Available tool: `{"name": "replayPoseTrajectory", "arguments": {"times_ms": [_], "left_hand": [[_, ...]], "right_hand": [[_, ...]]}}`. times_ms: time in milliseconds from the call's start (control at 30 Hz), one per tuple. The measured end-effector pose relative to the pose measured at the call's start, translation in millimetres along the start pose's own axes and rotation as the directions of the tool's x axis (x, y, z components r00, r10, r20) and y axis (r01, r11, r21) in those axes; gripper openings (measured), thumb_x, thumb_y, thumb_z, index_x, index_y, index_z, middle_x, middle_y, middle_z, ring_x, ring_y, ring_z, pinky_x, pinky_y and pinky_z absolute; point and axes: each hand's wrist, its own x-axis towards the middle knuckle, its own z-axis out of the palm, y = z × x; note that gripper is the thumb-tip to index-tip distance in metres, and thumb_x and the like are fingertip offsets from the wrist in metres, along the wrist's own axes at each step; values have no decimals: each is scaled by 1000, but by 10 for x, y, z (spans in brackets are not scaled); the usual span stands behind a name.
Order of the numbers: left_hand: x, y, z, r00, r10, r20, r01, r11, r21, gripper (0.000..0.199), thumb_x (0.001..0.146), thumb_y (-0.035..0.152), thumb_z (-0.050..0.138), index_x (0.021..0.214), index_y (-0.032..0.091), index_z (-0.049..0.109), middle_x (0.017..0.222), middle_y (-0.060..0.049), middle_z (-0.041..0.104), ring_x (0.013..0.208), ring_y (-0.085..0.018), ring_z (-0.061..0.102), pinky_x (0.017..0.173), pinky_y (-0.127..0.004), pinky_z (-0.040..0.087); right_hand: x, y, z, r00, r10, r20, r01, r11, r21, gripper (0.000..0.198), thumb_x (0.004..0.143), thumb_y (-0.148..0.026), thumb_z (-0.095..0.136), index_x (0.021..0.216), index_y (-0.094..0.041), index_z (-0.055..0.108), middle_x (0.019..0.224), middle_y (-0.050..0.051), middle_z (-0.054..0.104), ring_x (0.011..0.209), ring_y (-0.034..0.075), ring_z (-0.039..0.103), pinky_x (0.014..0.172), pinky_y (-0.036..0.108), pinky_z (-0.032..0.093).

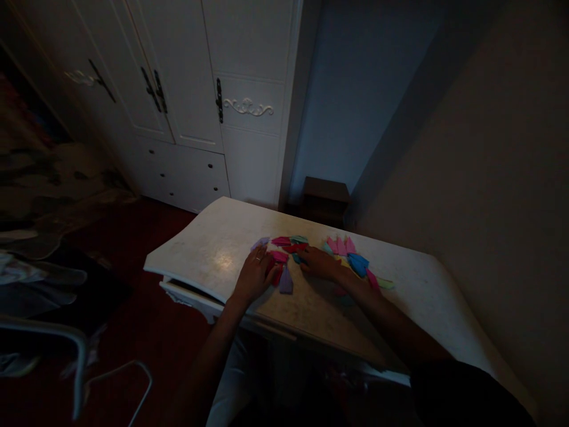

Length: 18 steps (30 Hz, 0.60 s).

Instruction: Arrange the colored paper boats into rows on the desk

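Observation:
Small folded strips, cloth or paper, lie on a white desk (pixel 204 243) in two groups. My left hand (pixel 255 274), with a ring on one finger, lies over the left group with its fingers stretched out. Beside its thumb are a magenta strip (pixel 279 256) and a grey-purple strip (pixel 286 281); a lavender strip (pixel 260 242) shows past its fingertips. My right hand (pixel 317 263) reaches in from the right, its fingers bent together by a red strip (pixel 295 248) and a teal strip (pixel 296 258). What its fingertips grip is too dark to make out.
Right of my right hand lie pink strips (pixel 341 245), a blue strip (pixel 358 264) and a pale green strip (pixel 384 283). A partly open drawer (pixel 191 295) juts from the desk front. Beyond stand a white wardrobe (pixel 253 142) and a brown box-like piece (pixel 326 191).

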Motion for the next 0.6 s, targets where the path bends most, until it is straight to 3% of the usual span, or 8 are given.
{"name": "replayPoseTrajectory", "arguments": {"times_ms": [167, 400, 533, 600], "left_hand": [[-6, -7, 39, 993, -111, -48, 112, 994, 16, 45, 94, 40, 48, 129, 13, 51, 145, -19, 44, 137, -33, 38, 112, -50, 35], [-103, 76, -76, 959, -255, -124, 271, 953, 137, 41, 97, 41, 42, 123, 14, 58, 125, -17, 61, 122, -31, 51, 101, -47, 44], [-228, 97, -115, 950, -277, -145, 301, 936, 180, 38, 95, 41, 45, 113, 14, 65, 121, -17, 63, 115, -31, 54, 94, -45, 47], [-265, 104, -127, 950, -276, -148, 299, 939, 169, 37, 93, 41, 50, 114, 16, 66, 121, -16, 62, 115, -31, 54, 93, -44, 46]], "right_hand": [[90, -44, 40, 993, -96, -62, 103, 986, 131, 53, 86, -18, 57, 138, -21, 49, 129, 12, 59, 112, 25, 58, 92, 36, 46], [-38, 33, 125, 1000, -3, -7, 4, 990, 139, 54, 90, -33, 56, 140, -16, 46, 128, 16, 60, 110, 28, 60, 87, 36, 47], [-123, 25, 102, 1000, -26, -6, 27, 982, 187, 54, 91, -35, 55, 141, -17, 44, 123, 15, 61, 108, 27, 61, 86, 35, 47], [-111, 19, 78, 994, -84, -74, 99, 966, 238, 52, 91, -31, 56, 141, -21, 44, 125, 13, 60, 110, 25, 59, 88, 35, 47]]}}
